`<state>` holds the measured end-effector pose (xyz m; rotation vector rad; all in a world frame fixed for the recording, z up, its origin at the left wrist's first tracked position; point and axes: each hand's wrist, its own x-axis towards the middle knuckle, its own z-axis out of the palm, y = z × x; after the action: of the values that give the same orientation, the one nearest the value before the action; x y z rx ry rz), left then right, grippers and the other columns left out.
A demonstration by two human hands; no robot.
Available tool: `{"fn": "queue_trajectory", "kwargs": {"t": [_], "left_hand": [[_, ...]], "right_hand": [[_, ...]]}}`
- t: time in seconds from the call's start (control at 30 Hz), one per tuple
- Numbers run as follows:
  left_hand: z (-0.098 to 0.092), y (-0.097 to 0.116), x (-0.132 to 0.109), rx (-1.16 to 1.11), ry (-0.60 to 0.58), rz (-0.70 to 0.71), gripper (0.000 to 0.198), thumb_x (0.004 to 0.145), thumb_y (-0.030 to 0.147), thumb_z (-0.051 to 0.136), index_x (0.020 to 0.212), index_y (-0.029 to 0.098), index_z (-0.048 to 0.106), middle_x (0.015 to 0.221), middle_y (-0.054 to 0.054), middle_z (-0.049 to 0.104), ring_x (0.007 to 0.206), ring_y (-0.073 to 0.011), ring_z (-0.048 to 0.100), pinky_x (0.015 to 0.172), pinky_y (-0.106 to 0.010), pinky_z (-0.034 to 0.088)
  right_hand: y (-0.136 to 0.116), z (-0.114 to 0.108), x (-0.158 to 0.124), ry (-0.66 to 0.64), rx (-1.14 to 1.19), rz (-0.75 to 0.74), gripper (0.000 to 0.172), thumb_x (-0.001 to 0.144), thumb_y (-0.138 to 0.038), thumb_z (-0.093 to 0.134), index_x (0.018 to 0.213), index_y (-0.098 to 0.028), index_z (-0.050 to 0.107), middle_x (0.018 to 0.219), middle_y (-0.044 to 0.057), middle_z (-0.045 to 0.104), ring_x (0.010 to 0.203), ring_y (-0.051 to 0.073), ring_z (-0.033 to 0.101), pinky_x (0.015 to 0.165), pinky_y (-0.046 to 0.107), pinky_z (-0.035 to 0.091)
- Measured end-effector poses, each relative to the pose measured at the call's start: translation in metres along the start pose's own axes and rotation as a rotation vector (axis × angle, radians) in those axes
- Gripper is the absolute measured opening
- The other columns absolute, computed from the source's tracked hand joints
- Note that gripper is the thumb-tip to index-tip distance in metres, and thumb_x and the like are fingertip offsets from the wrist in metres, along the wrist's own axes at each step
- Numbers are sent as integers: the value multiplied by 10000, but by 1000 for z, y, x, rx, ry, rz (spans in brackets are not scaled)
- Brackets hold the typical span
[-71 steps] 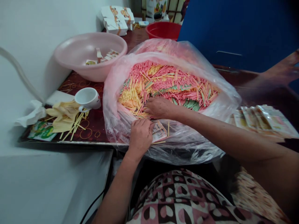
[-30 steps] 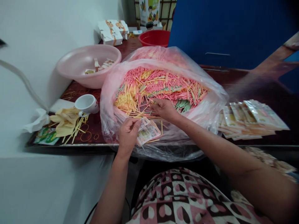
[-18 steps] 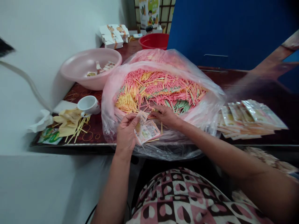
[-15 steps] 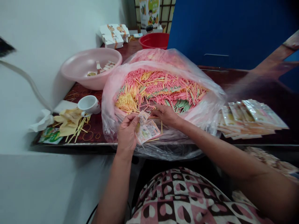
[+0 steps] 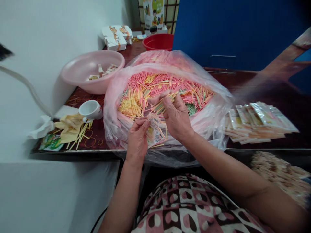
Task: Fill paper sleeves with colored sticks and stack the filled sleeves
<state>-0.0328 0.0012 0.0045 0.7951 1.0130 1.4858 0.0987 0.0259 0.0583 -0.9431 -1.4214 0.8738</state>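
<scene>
A large clear plastic bag (image 5: 209,118) lies open on the table, full of thin pink, yellow and green sticks (image 5: 167,85). Over its mouth, my right hand (image 5: 176,118) is shut on a small bunch of yellow and green sticks (image 5: 163,104). My left hand (image 5: 137,139) grips a few small printed paper packets (image 5: 153,129) close to the right hand. A few loose sticks lie on the plastic under the packets.
A pink basin (image 5: 89,71) holds some packets. Behind stand a red basin (image 5: 157,42) and white boxes (image 5: 116,39). On the left are a white cup (image 5: 91,109) and yellow cloth (image 5: 70,127) with loose sticks. A stack of packets (image 5: 257,123) lies right on the dark table (image 5: 245,81).
My right hand has risen from the sticks with a bunch of them in its fingers. My left hand has lifted the paper packets off the bag, and they now stand more upright.
</scene>
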Motion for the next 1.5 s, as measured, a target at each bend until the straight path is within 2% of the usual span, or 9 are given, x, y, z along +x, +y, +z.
{"fn": "queue_trajectory", "kwargs": {"t": [0.43,0.67,0.8,0.93,1.03,1.1,1.23,1.4,1.5], "left_hand": [[17,8,-8,-244,-8,-73,268,629,285,963,751,192,743,948,20,739,881,-101,677,890,-242,533],[20,1,-1,-135,17,-16,308,608,334,976,733,195,731,823,13,708,785,-109,642,779,-228,535],[23,-5,5,-145,33,-28,331,606,339,977,744,190,715,803,17,704,747,-101,641,753,-223,535],[27,-6,12,-166,46,11,319,631,334,958,751,187,703,776,24,704,739,-98,650,767,-226,542],[31,-5,14,-149,92,61,320,635,326,946,765,185,690,757,37,695,706,-89,641,746,-224,541],[33,-4,13,-132,100,79,328,633,330,939,778,183,684,758,40,692,705,-87,642,738,-223,540],[34,-1,4,-29,37,72,313,695,349,892,864,197,677,823,23,710,746,-104,665,715,-227,545],[31,4,-5,137,-65,55,407,674,296,884,1002,210,660,972,-12,747,855,-139,696,770,-256,572],[35,7,-6,154,-55,61,434,660,328,888,1004,204,655,974,-21,752,860,-155,699,787,-281,580]], "right_hand": [[3,4,-19,18,314,-51,255,1040,-528,531,1028,-274,547,1031,23,755,1118,191,724,1037,408,554],[11,-12,-12,-101,-20,88,389,1010,-582,538,1094,-234,692,1178,77,758,1126,212,693,1045,395,527],[17,-21,-6,-126,-83,14,488,1014,-617,495,1286,-254,675,1335,88,713,1259,229,652,1108,417,500],[19,-30,-5,-176,-188,-47,525,1023,-638,449,1249,-249,719,1363,99,705,1345,254,603,1185,455,432],[23,-34,-7,-57,-159,33,544,970,-644,547,1301,-233,676,1372,114,680,1260,253,634,1087,431,501],[27,-34,-8,-81,-108,158,545,898,-653,637,1197,-202,703,1170,103,734,1030,226,682,915,383,557],[32,-33,-12,-184,31,376,470,797,-643,710,877,-180,707,770,24,677,676,148,575,639,296,495],[25,-35,-16,-134,146,385,413,760,-601,753,801,-195,692,734,-2,645,674,138,544,626,279,467],[23,-33,-20,-61,205,367,372,752,-557,763,821,-197,704,777,1,662,708,142,559,662,282,476]]}}
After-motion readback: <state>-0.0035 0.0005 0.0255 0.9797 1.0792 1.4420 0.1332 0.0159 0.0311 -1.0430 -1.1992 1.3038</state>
